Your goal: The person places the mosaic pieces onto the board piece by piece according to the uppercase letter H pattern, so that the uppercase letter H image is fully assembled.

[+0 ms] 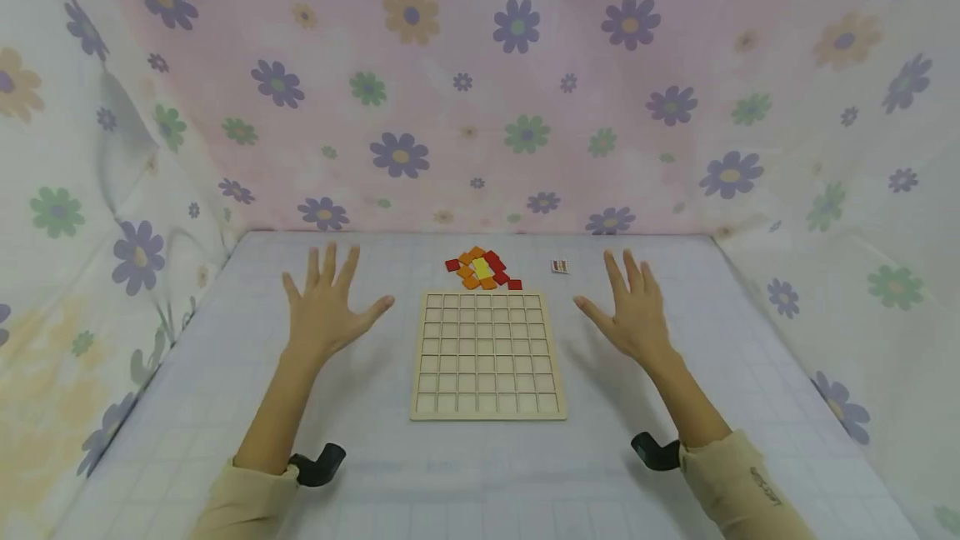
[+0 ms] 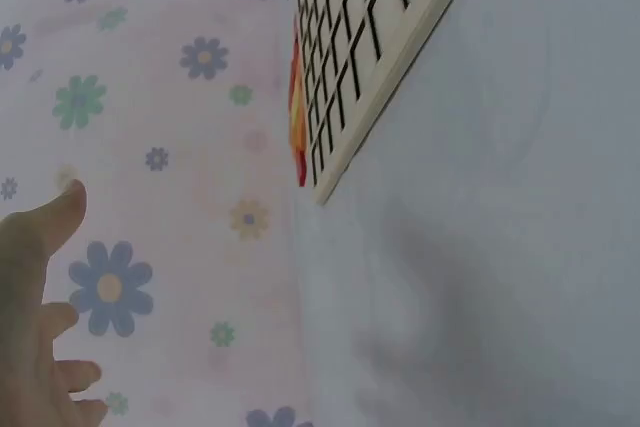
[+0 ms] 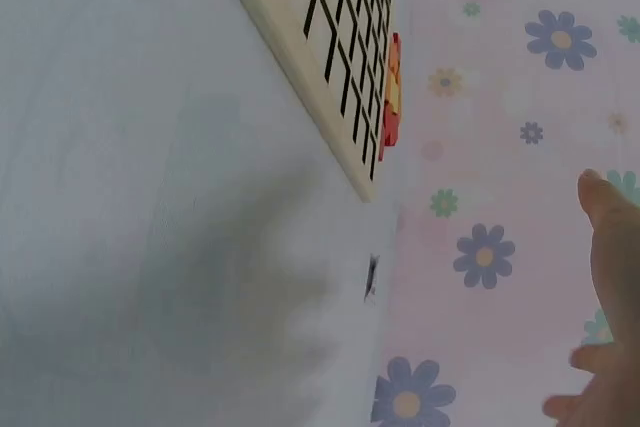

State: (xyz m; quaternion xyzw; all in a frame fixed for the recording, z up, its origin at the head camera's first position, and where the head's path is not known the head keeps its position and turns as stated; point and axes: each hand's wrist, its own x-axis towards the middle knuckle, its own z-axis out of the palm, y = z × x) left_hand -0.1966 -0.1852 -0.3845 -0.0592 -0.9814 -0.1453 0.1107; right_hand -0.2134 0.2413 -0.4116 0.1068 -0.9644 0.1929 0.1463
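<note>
A pale wooden board (image 1: 486, 347) with a square grid of recessed cells lies flat in the middle of the table. Just beyond its far edge is a loose cluster of small square tiles in red (image 1: 501, 278), orange (image 1: 465, 272) and yellow (image 1: 482, 267). My left hand (image 1: 322, 315) hovers left of the board, fingers spread, holding nothing. On the other side, my right hand (image 1: 633, 315) is likewise spread above the table and touches nothing. Both wrist views show the board (image 2: 385, 57) at a slant, with tiles (image 3: 391, 97) behind it.
A small printed paper piece (image 1: 560, 267) lies right of the tiles. The white table (image 1: 360, 473) meets flower-patterned cloth (image 1: 480, 107) at the back and sides. A black wrist mount (image 1: 318, 467) sticks out from the left sleeve, another (image 1: 656, 452) from the right.
</note>
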